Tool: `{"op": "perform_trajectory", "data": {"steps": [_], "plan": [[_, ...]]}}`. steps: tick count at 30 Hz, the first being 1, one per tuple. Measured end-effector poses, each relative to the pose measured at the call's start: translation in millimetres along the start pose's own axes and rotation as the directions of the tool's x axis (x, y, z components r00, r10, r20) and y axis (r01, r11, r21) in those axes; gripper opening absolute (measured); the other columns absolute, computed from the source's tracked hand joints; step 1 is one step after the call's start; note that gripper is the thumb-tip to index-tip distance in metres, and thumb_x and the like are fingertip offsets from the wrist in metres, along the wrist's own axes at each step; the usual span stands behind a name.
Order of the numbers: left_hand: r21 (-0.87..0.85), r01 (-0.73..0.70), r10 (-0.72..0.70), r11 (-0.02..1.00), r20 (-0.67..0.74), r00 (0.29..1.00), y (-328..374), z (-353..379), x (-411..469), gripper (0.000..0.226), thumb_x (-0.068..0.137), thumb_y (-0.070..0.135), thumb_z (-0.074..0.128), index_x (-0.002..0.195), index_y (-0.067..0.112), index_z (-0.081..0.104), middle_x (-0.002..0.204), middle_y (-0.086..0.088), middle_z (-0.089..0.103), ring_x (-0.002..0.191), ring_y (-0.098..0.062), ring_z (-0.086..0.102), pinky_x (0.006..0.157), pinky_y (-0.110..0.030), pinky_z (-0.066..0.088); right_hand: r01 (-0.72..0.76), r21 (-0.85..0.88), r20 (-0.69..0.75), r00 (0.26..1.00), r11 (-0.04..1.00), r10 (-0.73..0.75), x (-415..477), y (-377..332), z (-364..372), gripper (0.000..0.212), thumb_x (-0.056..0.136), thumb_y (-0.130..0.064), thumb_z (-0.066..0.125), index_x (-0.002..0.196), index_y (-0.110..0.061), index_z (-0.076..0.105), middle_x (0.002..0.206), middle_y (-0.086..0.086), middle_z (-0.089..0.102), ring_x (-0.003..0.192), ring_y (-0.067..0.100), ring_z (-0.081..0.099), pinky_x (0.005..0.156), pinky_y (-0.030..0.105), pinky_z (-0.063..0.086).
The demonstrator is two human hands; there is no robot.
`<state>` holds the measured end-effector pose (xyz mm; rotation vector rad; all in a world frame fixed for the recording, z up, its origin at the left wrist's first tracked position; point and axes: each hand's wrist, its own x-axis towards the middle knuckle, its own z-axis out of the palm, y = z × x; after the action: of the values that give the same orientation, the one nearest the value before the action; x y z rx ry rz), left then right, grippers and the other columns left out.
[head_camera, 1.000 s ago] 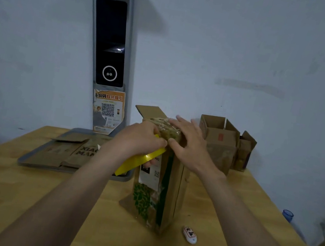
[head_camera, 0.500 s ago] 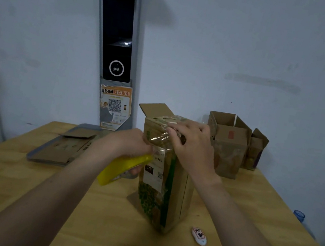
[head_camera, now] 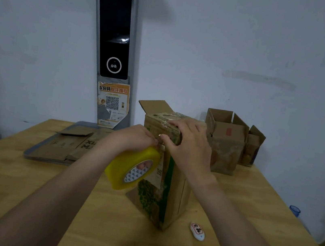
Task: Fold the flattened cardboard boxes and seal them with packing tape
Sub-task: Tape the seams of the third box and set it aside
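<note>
A tall cardboard box [head_camera: 166, 198] with green print stands upright on the wooden table [head_camera: 18, 195]. One flap sticks up at its far top edge, and shiny tape covers its top. My left hand [head_camera: 133, 137] grips a yellow roll of packing tape [head_camera: 131, 170] against the box's near upper face. My right hand [head_camera: 188, 144] lies over the box's top near corner, with its fingers curled over the edge and its thumb meeting my left fingers at the tape strip.
A grey tray [head_camera: 31, 155] with flattened cardboard boxes [head_camera: 68, 146] lies at the back left. Two folded boxes [head_camera: 226, 145] stand at the back right. A small white cutter [head_camera: 197, 231] lies right of the tall box. A grey kiosk [head_camera: 111, 51] stands against the wall.
The tape roll has come down from the box's top edge to its near face and turned so its core shows. My right hand slid toward the near top corner.
</note>
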<state>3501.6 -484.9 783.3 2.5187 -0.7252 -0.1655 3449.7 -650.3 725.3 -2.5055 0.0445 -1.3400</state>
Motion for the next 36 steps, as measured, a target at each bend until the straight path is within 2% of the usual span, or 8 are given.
{"op": "perform_trajectory", "data": {"steps": [6,10,12,15,20,28,32,36], "plan": [[-0.064,0.012,-0.013,0.998,-0.020,1.000,1.4,6.7,-7.8,0.024,0.103,0.042,0.054,0.108,0.037,0.077,0.136,-0.004,0.060,0.105,-0.022,0.055,0.084,-0.030,0.039,-0.096,0.123,0.163,0.984,0.988,0.076,-2.1,12.2,-22.7,0.065,0.098,-0.064,0.044,0.154,-0.031,0.034,0.161,-0.009,0.034,0.150,0.013,0.023,0.112,0.042,0.036],[-0.084,0.008,-0.010,0.996,-0.027,1.000,10.7,12.6,-13.9,0.021,0.102,0.040,0.056,0.094,0.041,0.075,0.144,-0.004,0.055,0.111,-0.031,0.052,0.084,-0.034,0.038,-0.163,0.057,0.011,0.987,0.985,0.163,-31.4,39.7,-42.4,0.042,0.100,-0.056,0.040,0.123,-0.027,0.060,0.121,-0.010,0.058,0.113,0.007,0.043,0.086,0.031,0.048],[-0.072,0.018,-0.021,0.997,-0.043,0.999,13.9,15.6,-14.7,0.019,0.102,0.038,0.057,0.092,0.041,0.073,0.147,-0.005,0.054,0.121,-0.035,0.052,0.083,-0.034,0.037,-0.230,-0.070,0.185,0.953,0.971,0.239,-49.4,58.1,-46.2,0.025,0.101,-0.043,0.051,0.103,-0.028,0.070,0.098,-0.010,0.068,0.093,0.010,0.061,0.074,0.034,0.056],[-0.077,0.031,-0.037,0.997,-0.074,0.997,14.9,17.0,-15.1,0.017,0.101,0.038,0.059,0.090,0.041,0.073,0.147,-0.005,0.055,0.124,-0.035,0.051,0.084,-0.034,0.036,-0.303,-0.330,0.544,0.713,0.894,0.442,-80.0,75.9,-38.1,0.028,0.094,-0.042,0.061,0.072,-0.025,0.061,0.076,-0.004,0.061,0.084,0.026,0.066,0.069,0.033,0.049],[-0.109,0.043,-0.051,0.993,-0.071,0.996,11.3,18.5,-16.7,0.016,0.100,0.039,0.060,0.093,0.038,0.075,0.143,-0.007,0.057,0.109,-0.032,0.054,0.084,-0.036,0.040,-0.210,-0.490,0.703,0.479,0.846,0.526,-129.7,85.8,-6.5,0.027,0.079,-0.045,0.074,0.074,-0.021,0.063,0.078,-0.004,0.063,0.073,0.017,0.061,0.064,0.030,0.044],[-0.128,0.048,-0.058,0.991,-0.078,0.995,12.3,17.7,-24.2,0.024,0.100,0.041,0.060,0.080,0.042,0.073,0.146,-0.006,0.054,0.112,-0.034,0.056,0.086,-0.037,0.043,-0.209,-0.405,0.707,0.546,0.890,0.450,-155.3,103.1,12.7,0.021,0.102,-0.023,0.054,0.114,-0.009,0.064,0.117,0.013,0.065,0.109,0.033,0.063,0.083,0.037,0.049],[-0.125,0.030,-0.041,0.992,-0.082,0.996,11.6,16.6,-26.1,0.022,0.102,0.040,0.057,0.091,0.038,0.076,0.148,-0.003,0.054,0.107,-0.028,0.052,0.085,-0.034,0.038,-0.587,-0.072,0.776,0.475,0.807,0.415,-130.5,103.4,-14.2,0.017,0.107,-0.025,0.043,0.104,-0.017,0.059,0.092,0.004,0.065,0.059,0.017,0.054,0.050,0.028,0.044],[-0.130,0.030,-0.040,0.991,-0.074,0.996,12.8,15.4,-27.9,0.022,0.102,0.039,0.057,0.087,0.041,0.073,0.147,-0.004,0.055,0.101,-0.027,0.051,0.083,-0.034,0.038,-0.735,0.272,0.669,0.609,0.622,0.427,-92.7,80.9,-51.1,0.020,0.109,-0.019,0.037,0.120,-0.028,0.052,0.071,0.003,0.043,0.045,0.011,0.035,0.041,0.026,0.031]]}}
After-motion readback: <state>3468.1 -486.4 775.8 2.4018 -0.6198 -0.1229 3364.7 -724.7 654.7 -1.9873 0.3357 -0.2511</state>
